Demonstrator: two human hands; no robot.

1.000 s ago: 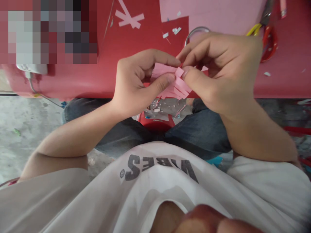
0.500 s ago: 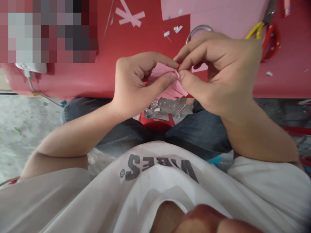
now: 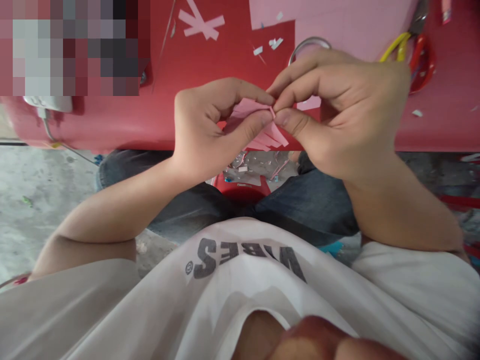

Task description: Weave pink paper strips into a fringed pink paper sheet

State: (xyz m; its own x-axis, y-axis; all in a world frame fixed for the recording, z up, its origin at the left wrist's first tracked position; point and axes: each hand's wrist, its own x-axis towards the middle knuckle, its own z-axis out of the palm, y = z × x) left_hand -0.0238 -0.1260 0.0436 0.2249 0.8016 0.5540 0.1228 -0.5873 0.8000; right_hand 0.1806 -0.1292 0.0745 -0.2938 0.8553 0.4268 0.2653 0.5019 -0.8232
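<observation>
Just above the front edge of the red table, my left hand (image 3: 213, 122) pinches a piece of pink paper (image 3: 275, 134) between thumb and forefinger. The paper looks cut into strips that fan out below the thumb; part of it is hidden behind that hand. My right hand (image 3: 341, 110) meets it from the other side, its thumb and fingertips closed at a small folded edge of the paper. The fingertips of both hands almost touch. Behind my right hand, a round metal-coloured ring or roll (image 3: 309, 42) shows only its upper rim.
On the red table (image 3: 221, 60) lie crossed pink paper strips (image 3: 202, 25), small white scraps (image 3: 275, 43) and large pink sheets (image 3: 345, 25). Yellow-handled pliers (image 3: 403, 42) and red-handled scissors (image 3: 425, 65) are at the right. A white plug block with a cable (image 3: 50, 103) is at the left.
My right hand has shifted very slightly to the right, and its thumb has drawn back a little from the left thumb. The paper's fanned strips have tilted slightly. Both hands keep their pinch.
</observation>
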